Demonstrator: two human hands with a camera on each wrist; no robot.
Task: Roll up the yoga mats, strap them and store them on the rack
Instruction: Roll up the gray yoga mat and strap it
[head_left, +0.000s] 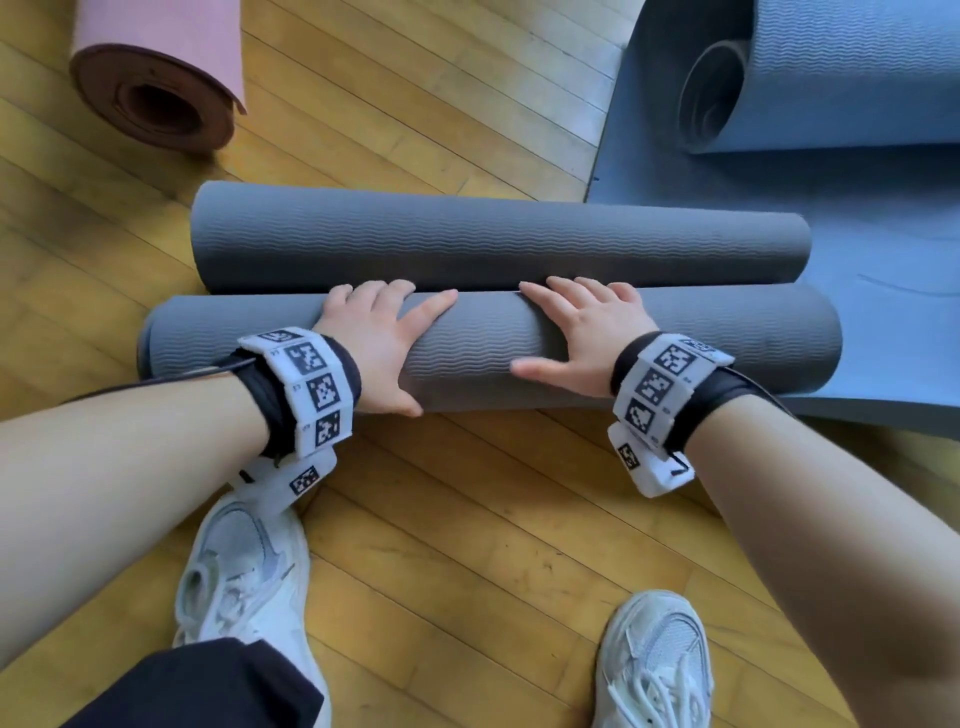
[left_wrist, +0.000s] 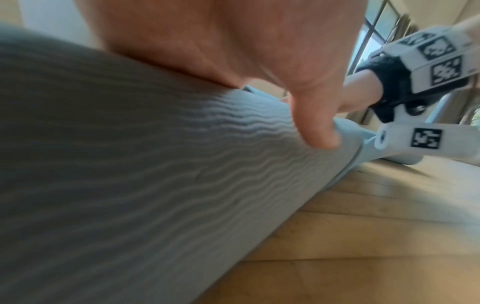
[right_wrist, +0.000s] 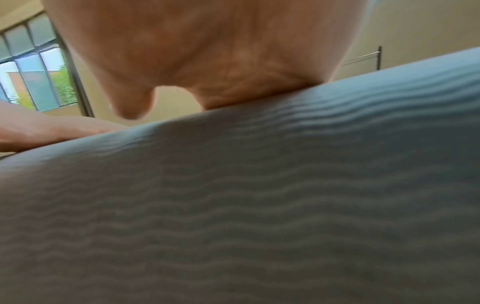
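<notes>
Two grey ribbed rolls lie side by side on the wood floor. On the nearer roll (head_left: 483, 353) both my hands rest with palms down. My left hand (head_left: 384, 332) lies left of its middle, fingers reaching over the top towards the farther roll (head_left: 493, 239), thumb spread on the near side. My right hand (head_left: 582, 332) mirrors it just to the right. In the left wrist view my palm (left_wrist: 233, 51) presses the ribbed roll (left_wrist: 130, 185). The right wrist view shows my palm (right_wrist: 207, 51) on the same roll (right_wrist: 259, 205). No strap is visible.
A pink rolled mat (head_left: 156, 67) lies at the far left. At the far right a blue mat (head_left: 831, 78) is partly rolled, and its flat part (head_left: 883, 291) runs under the grey rolls' right ends. My white shoes (head_left: 244, 571) stand close in front. A thin metal frame (right_wrist: 374, 57) stands by the wall.
</notes>
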